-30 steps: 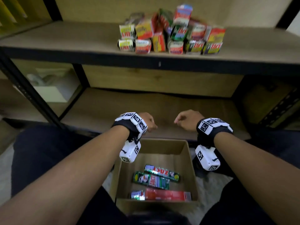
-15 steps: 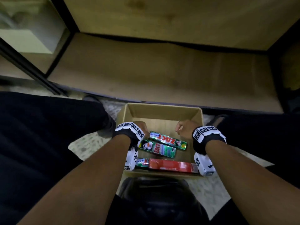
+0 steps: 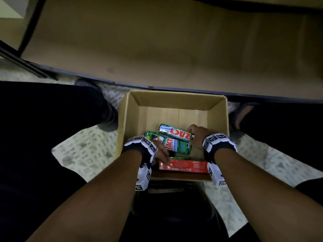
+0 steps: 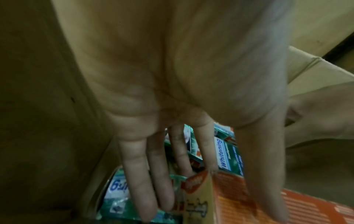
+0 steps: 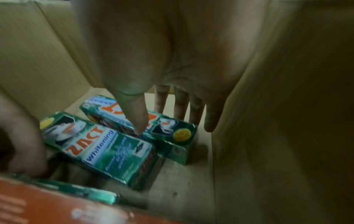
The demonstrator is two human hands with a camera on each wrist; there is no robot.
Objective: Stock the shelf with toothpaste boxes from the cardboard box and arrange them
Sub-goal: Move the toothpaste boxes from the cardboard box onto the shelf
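An open cardboard box point(image 3: 174, 95) stands on the floor between my knees. In it lie two green ZACT toothpaste boxes, the far one point(image 3: 174, 132) point(image 5: 182, 133) and the near one point(image 3: 176, 144) point(image 5: 99, 150). Nearest me lies an orange toothpaste box point(image 3: 185, 165) point(image 4: 229, 197), with another green box point(image 5: 86, 192) partly under it. My left hand point(image 3: 164, 158) point(image 4: 214, 212) reaches down with straight fingers, straddling the orange box's left end. My right hand point(image 3: 192, 131) point(image 5: 168, 125) hangs over the far green box's right end; its thumb tip touches the box and its fingers are straight behind it.
The lower shelf board point(image 3: 157, 49) lies just past the cardboard box, with a dark frame post point(image 3: 29, 27) at the far left. My legs in dark trousers point(image 3: 43, 128) flank the box on a speckled floor point(image 3: 83, 151). A dark rounded object point(image 3: 174, 203) sits against the box's near side.
Both hands have dropped from above the cardboard box down into it, onto the toothpaste boxes. The head view has tilted down, so the stocked upper shelf has left the picture.
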